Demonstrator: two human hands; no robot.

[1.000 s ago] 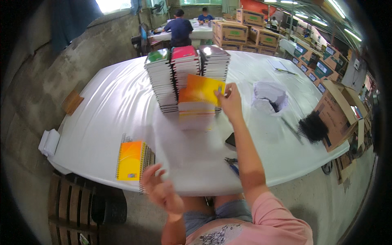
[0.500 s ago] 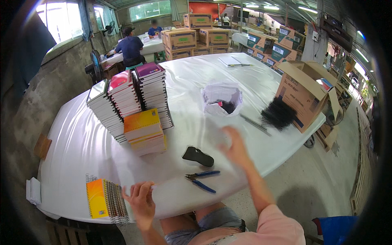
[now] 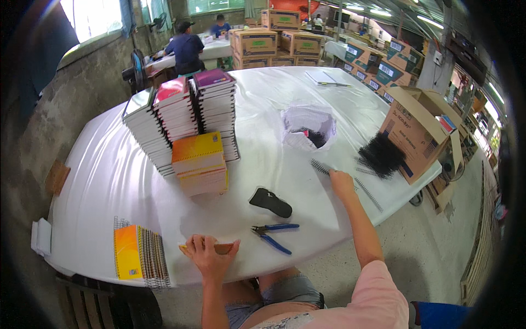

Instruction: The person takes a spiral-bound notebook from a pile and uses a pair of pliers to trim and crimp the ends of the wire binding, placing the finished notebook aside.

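Compared with half a second ago, the right hand (image 3: 343, 183), then blurred in midair with its fingers apart, has come down among the black spiral coils, its fingertips closed on one end of a coil (image 3: 320, 166); more coil (image 3: 368, 194) shows on the other side of the hand, and I cannot tell whether it is a separate piece. The left hand (image 3: 210, 256) now grips an orange-yellow notebook (image 3: 223, 249) edge-on between thumb and fingers at the near side of the table, where only a sliver showed before. The yellow notebook pile (image 3: 200, 163), the three tall stacks (image 3: 189, 112) behind it and the coil-bound yellow notebooks (image 3: 137, 253) at the left keep their places. A white bag (image 3: 290, 134), open at the top, holds black coil pieces and something small and red. The open cardboard box (image 3: 415, 137) has red and blue items at its mouth, and a black coil bundle (image 3: 382, 156) lies against its side. A black pouch (image 3: 271, 202) and blue-handled pliers (image 3: 276, 236) rest on the glossy white table covering (image 3: 98, 181). Beyond are stacked cartons (image 3: 253, 44), a fan (image 3: 138, 68) and two people seated at another table.
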